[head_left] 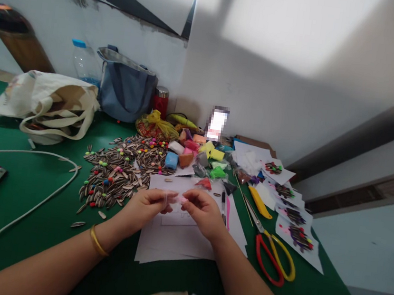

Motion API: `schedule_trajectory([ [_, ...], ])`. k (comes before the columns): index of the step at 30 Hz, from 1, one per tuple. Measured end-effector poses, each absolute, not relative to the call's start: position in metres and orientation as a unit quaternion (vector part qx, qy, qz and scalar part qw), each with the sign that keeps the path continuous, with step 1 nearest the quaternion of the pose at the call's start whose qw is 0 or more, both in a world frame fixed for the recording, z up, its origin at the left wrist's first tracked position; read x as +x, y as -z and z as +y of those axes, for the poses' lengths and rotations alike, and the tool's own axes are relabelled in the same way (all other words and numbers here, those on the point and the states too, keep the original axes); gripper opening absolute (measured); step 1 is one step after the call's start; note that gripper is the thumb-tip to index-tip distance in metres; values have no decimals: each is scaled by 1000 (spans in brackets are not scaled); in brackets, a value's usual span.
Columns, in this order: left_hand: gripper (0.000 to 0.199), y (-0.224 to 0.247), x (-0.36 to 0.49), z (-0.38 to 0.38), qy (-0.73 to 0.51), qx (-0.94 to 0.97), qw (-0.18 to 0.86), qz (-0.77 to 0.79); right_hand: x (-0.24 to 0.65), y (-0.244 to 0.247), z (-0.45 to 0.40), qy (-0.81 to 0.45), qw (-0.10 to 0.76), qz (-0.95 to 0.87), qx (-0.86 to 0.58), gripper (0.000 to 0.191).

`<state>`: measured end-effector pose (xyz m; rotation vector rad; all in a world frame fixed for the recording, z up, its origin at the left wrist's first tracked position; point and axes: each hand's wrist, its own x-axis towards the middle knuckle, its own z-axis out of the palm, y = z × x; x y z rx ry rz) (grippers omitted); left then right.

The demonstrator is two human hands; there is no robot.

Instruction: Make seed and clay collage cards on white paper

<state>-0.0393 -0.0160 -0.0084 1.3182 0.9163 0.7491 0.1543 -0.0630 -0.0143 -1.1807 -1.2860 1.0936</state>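
My left hand (148, 206) and my right hand (204, 211) meet over the white paper sheets (151, 242), each closed in a pinch. Between the fingertips is a small, pale, see-through piece that looks like a plastic wrapper (178, 201), with a hint of pink at the right fingers. What it contains, if anything, is too small to make out. Under the hands, a smaller paper (177, 219) bears faint drawn marks. A black pen (223, 206) and a pink strip (228, 212) lie just right of my right hand. A red clay packet (203, 183) sits beyond the fingers.
Left lies a pile of sunflower seeds (122, 172) with coloured beads. Colourful clay packets (185, 159) stand behind. Scissors (270, 252), a yellow cutter (260, 202) and seed-decorated papers (300, 239) are at right. A white cable (42, 205), bags (127, 86) and a phone (217, 123) surround.
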Motion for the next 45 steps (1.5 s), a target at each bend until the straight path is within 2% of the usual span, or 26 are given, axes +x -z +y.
schedule_trajectory([
  [5,33,6,-42,-15,-314,611,605,402,153,16,-63,-443,494,-549,-509,23],
  [15,34,5,-42,-14,-301,555,658,410,155,14,-65,-412,491,-581,-502,19],
  [28,40,8,-44,-12,-276,630,619,379,160,18,-64,-373,468,-616,-512,20],
  [34,23,6,-43,-11,-340,638,579,377,160,23,-61,-312,500,-609,-531,13],
  [40,27,9,-42,-11,-337,661,543,392,161,18,-60,-252,510,-649,-504,11],
  [45,22,9,-44,-9,-326,675,538,385,160,17,-61,-286,514,-643,-490,11],
])
